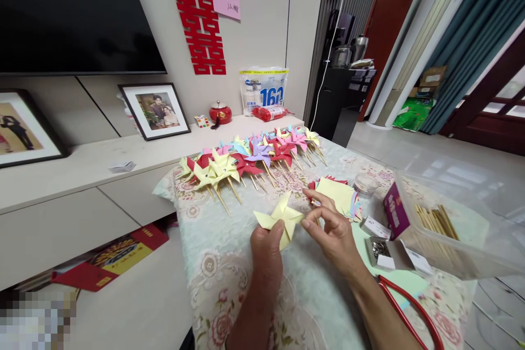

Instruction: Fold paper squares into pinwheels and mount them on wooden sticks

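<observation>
A pale yellow paper pinwheel (280,214) is held above the flowered tablecloth (229,284) by my left hand (266,251), which grips it from below at its centre. My right hand (330,225) pinches the pinwheel's right blade tip with thumb and fingers. Behind my hands lies a row of several finished pinwheels on wooden sticks (250,163) in yellow, red, pink, purple and blue. A stack of cut coloured paper squares (337,196) lies just beyond my right hand.
To the right stand a clear plastic box with wooden sticks (435,221), a purple packet (396,210), a small box of metal pins (378,247) and red-handled scissors (410,306). A low cabinet with framed photos (156,110) runs along the wall at left.
</observation>
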The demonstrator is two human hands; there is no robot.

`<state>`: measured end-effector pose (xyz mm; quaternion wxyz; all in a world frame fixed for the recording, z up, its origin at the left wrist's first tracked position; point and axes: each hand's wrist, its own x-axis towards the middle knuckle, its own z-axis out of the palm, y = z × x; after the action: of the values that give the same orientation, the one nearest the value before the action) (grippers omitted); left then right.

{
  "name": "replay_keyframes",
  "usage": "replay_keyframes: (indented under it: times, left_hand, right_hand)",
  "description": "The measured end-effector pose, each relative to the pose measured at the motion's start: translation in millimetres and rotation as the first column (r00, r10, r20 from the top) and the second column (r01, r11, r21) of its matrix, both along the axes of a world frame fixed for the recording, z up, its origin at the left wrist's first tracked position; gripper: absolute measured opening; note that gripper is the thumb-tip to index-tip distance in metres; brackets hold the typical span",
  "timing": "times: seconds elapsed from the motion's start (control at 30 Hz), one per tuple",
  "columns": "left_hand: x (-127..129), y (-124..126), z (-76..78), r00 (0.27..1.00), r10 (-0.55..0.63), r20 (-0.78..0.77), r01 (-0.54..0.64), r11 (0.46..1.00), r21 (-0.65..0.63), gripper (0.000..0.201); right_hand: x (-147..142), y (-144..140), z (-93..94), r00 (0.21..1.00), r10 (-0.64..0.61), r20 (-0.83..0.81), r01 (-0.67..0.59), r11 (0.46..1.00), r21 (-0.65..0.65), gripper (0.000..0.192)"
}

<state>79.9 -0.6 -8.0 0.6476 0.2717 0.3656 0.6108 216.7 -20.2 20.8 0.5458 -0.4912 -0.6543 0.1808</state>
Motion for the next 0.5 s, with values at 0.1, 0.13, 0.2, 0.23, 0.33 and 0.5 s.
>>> replay_keyframes:
  times: [0.1, 0.13, 0.2, 0.23, 0.33, 0.5]
  left_hand:
    - [-0.6, -1.7, 2.5, 0.993, -0.011, -0.121, 0.013, 1.0, 0.016, 0.03]
    - [-0.7, -1.8, 3.1, 0.988, -0.015, -0.152, 0.019, 1.0, 0.019, 0.031]
    - [-0.5, -1.6, 3.6, 0.983, -0.028, -0.181, 0.034, 0.999, 0.026, 0.033]
    - [-0.2, -1.5, 3.7, 0.983, -0.036, -0.18, 0.041, 0.999, 0.028, 0.034]
    - [0.7, -1.6, 4.1, 0.987, -0.064, -0.148, 0.069, 0.997, 0.027, 0.038]
    - [1.3, -2.7, 6.8, 0.987, -0.068, -0.144, 0.073, 0.997, 0.024, 0.038]
  right_hand:
    - [-5.0, -2.8, 2.7, 0.987, 0.063, 0.148, -0.069, 0.997, 0.038, 0.012]
    - [-6.0, -3.0, 3.2, 0.979, 0.072, 0.192, -0.084, 0.995, 0.055, 0.011]
    - [-7.0, -2.9, 3.6, 0.963, 0.076, 0.259, -0.101, 0.991, 0.084, 0.011]
    - [-6.9, -2.7, 3.7, 0.957, 0.072, 0.28, -0.103, 0.99, 0.095, 0.011]
    - [-5.4, -2.0, 3.3, 0.949, 0.054, 0.31, -0.094, 0.989, 0.114, 0.01]
    - [-2.6, -2.2, 2.1, 0.942, 0.025, 0.335, -0.071, 0.989, 0.127, 0.01]
